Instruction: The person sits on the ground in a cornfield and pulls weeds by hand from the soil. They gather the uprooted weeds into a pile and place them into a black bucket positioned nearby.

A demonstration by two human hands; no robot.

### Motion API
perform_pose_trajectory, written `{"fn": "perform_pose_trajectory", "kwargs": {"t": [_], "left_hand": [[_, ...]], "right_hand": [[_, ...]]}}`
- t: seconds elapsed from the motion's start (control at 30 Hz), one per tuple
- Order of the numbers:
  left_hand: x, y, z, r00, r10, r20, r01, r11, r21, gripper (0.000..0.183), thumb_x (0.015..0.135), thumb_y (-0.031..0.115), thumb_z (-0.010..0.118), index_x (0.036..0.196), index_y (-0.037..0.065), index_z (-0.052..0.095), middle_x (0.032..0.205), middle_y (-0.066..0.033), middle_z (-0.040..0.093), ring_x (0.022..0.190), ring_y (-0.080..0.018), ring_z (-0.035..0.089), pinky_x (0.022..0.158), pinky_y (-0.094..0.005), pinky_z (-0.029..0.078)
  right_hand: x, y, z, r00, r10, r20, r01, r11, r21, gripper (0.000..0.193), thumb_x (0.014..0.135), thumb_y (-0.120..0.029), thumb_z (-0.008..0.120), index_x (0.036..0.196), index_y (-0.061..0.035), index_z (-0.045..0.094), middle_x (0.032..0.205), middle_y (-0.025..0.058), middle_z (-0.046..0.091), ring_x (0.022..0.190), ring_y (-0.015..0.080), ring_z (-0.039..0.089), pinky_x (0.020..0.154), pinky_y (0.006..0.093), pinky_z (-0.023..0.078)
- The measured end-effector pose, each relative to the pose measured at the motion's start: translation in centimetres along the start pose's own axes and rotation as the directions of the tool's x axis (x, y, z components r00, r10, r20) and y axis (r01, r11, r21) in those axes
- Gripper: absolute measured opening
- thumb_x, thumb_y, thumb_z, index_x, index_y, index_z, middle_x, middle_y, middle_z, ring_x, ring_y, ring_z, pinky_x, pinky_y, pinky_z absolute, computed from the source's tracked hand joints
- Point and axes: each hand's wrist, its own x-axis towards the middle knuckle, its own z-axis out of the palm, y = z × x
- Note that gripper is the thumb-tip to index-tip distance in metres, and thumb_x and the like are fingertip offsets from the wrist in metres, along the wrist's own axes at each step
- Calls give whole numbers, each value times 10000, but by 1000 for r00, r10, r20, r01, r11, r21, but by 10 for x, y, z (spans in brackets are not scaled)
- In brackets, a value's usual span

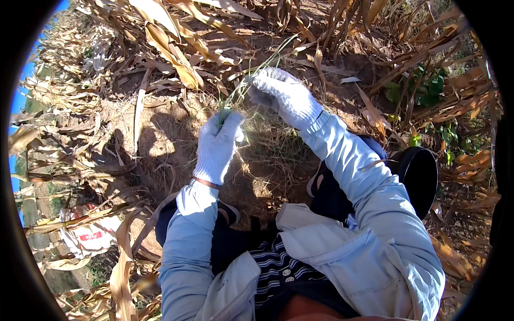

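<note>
Both my hands wear white knit gloves and are raised above the soil in front of my knees. My left hand (218,140) is closed, thumb against fingers, around the lower part of some thin green grass (231,100). The blades run up and to the right toward my right hand (284,96), whose fingers are bent together around the grass's upper part. Loose blade tips stick out above the right glove. Below the hands, a patch of dry, tangled grass (276,144) lies on the brown soil. The right fingertips are partly hidden.
Dry corn stalks and leaves (176,53) surround me, thick at the far side. A black bucket (418,179) stands by my right knee. At the left lies a white sack (91,235) with red marks. Green leafy plants (428,88) grow at the right.
</note>
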Motion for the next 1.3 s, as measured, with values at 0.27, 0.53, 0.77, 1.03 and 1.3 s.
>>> {"fn": "perform_pose_trajectory", "kwargs": {"t": [0.27, 0.53, 0.77, 1.03, 1.3], "left_hand": [[-5, 8, -2, 1000, -12, 9, 14, 973, -230, 213, 1101, 218, 587, 1087, 60, 730, 748, 40, 591, 579, -34, 456, 518, -200, 316], [2, -5, -5, 998, -22, -52, 11, 981, -196, 148, 1076, 153, 626, 1075, 50, 733, 817, 30, 640, 667, -41, 526, 571, -195, 377], [7, -13, -5, 998, 29, -50, -37, 983, -180, 216, 1041, 256, 689, 1056, 48, 747, 796, 29, 619, 706, -50, 517, 627, -218, 389], [0, 1, -26, 996, -5, -92, -19, 964, -264, 196, 1067, 257, 655, 987, 89, 715, 702, 53, 537, 581, -48, 430, 513, -229, 324], [2, -12, -52, 979, 89, -183, -152, 916, -370, 197, 1052, 289, 696, 964, 112, 685, 647, 61, 486, 534, -62, 416, 490, -248, 321]], "right_hand": [[-5, 0, 2, 987, 104, -119, -77, 975, 211, 210, 1055, -91, 653, 1249, -9, 654, 1145, 133, 733, 993, 215, 742, 880, 323, 655], [3, 11, -1, 999, -35, 36, 42, 978, -204, 205, 1057, -127, 663, 1250, -58, 658, 1120, 84, 721, 881, 142, 707, 756, 258, 627], [-2, 3, 17, 996, -53, -74, 61, 992, 109, 157, 1097, -170, 616, 1192, -50, 646, 1054, 85, 724, 869, 160, 703, 737, 284, 613], [29, -37, -81, 907, -222, -359, 287, 948, 140, 166, 1095, -166, 583, 1179, -48, 664, 1081, 99, 727, 1008, 194, 720, 977, 410, 606], [4, -62, -44, 894, -201, -400, 374, 827, 420, 98, 1066, -124, 634, 1106, -45, 676, 1032, 61, 714, 954, 177, 694, 978, 328, 583]]}}
